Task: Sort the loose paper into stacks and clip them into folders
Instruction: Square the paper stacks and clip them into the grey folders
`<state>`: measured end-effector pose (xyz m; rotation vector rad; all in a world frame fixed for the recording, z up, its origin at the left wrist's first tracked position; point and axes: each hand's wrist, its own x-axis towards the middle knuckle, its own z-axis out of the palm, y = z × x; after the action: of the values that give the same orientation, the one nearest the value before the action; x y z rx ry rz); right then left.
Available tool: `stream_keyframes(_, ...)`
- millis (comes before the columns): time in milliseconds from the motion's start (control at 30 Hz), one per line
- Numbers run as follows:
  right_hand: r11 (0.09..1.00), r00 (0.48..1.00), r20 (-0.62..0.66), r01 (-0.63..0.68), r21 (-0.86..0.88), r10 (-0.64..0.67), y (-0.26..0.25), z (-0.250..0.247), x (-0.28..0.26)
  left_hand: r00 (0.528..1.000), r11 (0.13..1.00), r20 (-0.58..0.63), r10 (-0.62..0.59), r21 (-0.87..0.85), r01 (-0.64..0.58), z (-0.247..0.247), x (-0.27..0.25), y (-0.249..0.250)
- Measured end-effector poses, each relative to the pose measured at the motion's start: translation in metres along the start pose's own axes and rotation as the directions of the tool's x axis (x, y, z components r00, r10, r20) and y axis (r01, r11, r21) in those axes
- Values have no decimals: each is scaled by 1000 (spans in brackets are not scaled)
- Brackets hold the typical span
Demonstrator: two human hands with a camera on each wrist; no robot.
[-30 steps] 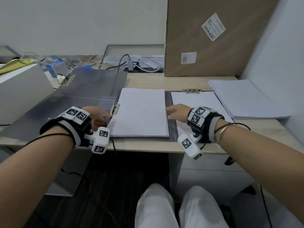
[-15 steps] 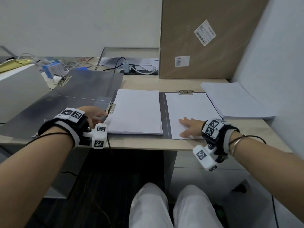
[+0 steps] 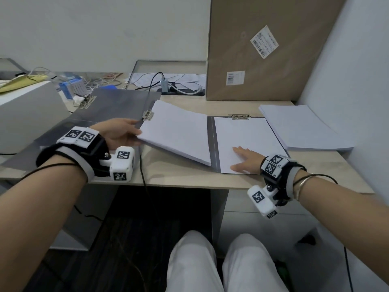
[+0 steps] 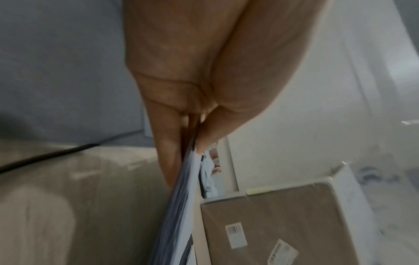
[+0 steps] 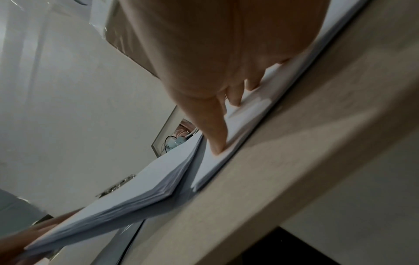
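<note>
A grey folder (image 3: 211,140) lies open on the desk with white paper clipped on both halves. My left hand (image 3: 124,133) pinches the outer edge of the left half with its paper stack (image 3: 176,131) and holds it tilted up off the desk. In the left wrist view the thumb and fingers (image 4: 172,143) grip the sheet edges (image 4: 181,206). My right hand (image 3: 245,160) lies flat, fingers straight, pressing the right-hand paper (image 3: 242,135) near its front edge. The right wrist view shows those fingers (image 5: 217,132) on the sheet and the raised stack (image 5: 140,191) beside it.
A loose paper pile (image 3: 303,127) lies at the right by the wall. A second open grey folder (image 3: 113,104) lies at the left, partly under the first. A large cardboard box (image 3: 263,49) stands behind, with cables and a power strip (image 3: 181,89) left of it. The desk front edge (image 3: 189,182) is near.
My left hand has lifted the folder's left half with its paper off the desk, tilting it towards the right. My right hand slid from the spine to the right sheet's front edge.
</note>
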<state>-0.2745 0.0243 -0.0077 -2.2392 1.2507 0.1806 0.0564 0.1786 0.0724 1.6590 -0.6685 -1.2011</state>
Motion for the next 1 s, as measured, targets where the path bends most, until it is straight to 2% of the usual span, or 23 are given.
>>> stream_keyframes(67, 994, 989, -145, 42, 103, -27, 4, -3, -5, 990, 996, -107, 91, 32, -88, 13, -9, 16)
stream_keyframes(167, 968, 939, -344, 68, 243, 20, 21, -11, -17, 937, 974, -269, 223, 107, -201, 31, -21, 45)
stream_keyframes(233, 970, 937, -346, 45, 239, 42, 33, -16, -25, 891, 951, -338, 302, 175, -255, 41, -27, 65)
stream_keyframes(300, 969, 955, -291, 15, 248, 59, 41, -18, -34, 856, 928, -366, 364, 222, -299, 60, -34, 82)
stream_keyframes(367, 959, 967, -247, 8, 284, 65, 47, -19, -42, 850, 908, -330, 411, 229, -351, 87, -39, 94)
stream_keyframes(467, 904, 959, -266, 32, 427, 92, 53, -23, -50, 889, 903, -180, 421, 174, -393, 135, -49, 100)
stream_keyframes(533, 739, 946, -263, 40, 672, 188, 54, -29, -55, 913, 908, -86, 398, 179, -379, 170, -54, 100)
stream_keyframes(600, 506, 951, -222, 87, 858, 214, 56, -37, -62, 928, 909, -41, 371, 219, -354, 203, -55, 99)
stream_keyframes(700, 256, 963, -230, 189, 948, 140, 62, -53, -73, 956, 933, -10, 293, 224, -283, 246, -47, 91)
stream_keyframes(767, 146, 965, -239, 222, 964, 107, 63, -64, -78, 963, 929, 27, 267, 260, -265, 272, -42, 84)
stream_keyframes(900, 63, 975, -205, 200, 978, 88, 64, -81, -84, 977, 861, 103, 185, 461, -212, 311, -32, 64)
stream_keyframes(1000, 112, 992, -107, 99, 989, 69, 70, -77, -82, 969, 805, 205, 134, 548, -227, 326, -20, 38)
